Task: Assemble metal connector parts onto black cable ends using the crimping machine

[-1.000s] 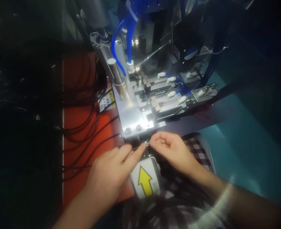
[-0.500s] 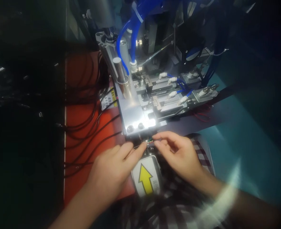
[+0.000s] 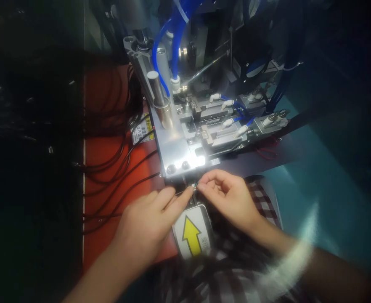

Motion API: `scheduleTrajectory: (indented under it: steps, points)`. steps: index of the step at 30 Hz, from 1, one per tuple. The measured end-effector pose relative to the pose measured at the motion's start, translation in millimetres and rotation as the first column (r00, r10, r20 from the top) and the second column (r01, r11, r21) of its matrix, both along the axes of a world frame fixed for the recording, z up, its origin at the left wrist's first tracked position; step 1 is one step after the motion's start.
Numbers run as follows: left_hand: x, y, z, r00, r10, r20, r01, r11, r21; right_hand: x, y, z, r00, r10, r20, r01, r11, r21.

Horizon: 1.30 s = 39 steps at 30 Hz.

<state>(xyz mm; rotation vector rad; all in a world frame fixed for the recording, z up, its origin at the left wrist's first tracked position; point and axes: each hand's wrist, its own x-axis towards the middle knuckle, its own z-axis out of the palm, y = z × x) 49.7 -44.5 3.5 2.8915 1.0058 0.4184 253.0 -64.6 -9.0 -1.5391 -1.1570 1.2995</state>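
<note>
At the machine's front edge, my right hand (image 3: pixel 228 195) pinches the tips of thin wires (image 3: pixel 195 184), some of them green, between thumb and forefinger. From the other side, my left hand (image 3: pixel 150 219) reaches in with bent fingers. One of its digits stretches to a tiny pale piece at the wires' base; whatever lies under that fingertip is hidden. Both hands meet just below the bright metal plate (image 3: pixel 177 151) of the machine. Right under the fingertips stands a white-faced block with a yellow arrow (image 3: pixel 192 235).
Blue air hoses (image 3: pixel 176 54) and a steel post (image 3: pixel 155 88) rise above the plate. Small pneumatic slides (image 3: pixel 223 136) with white fittings lie to the right. Black cables (image 3: pixel 119 176) cross the red base (image 3: pixel 109 202) on the left. A checkered garment (image 3: pixel 223 277) is below.
My right fingertips spread slightly beside the wires half a second ago and have closed on them again. The left hand stays nearly in place. The view shifts a little.
</note>
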Motion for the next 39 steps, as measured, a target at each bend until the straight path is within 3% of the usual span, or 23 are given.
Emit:
scheduleTrajectory:
  steps: [13,21,28,39]
  points:
    - [0.6,-0.1,-0.7,1.0,-0.003,-0.006,0.003,1.0,0.003,-0.3,-3.7,-1.3,0.996,-0.03,0.082,0.021,0.994,0.105]
    - [0.1,-0.4,-0.7,1.0,-0.004,0.003,0.004,1.0,0.005,-1.0,-4.1,0.4,0.998,-0.043,0.047,0.041,0.998,0.04]
    - [2.1,-1.5,-1.9,1.0,0.003,0.0,-0.003,1.0,0.009,0.0,0.0,-0.2,0.997,0.04,0.068,-0.047,0.994,0.101]
    - [-0.2,-0.4,-0.2,1.0,-0.001,-0.004,0.001,1.0,-0.008,-1.0,0.1,-2.8,0.997,0.046,0.066,-0.052,0.995,0.085]
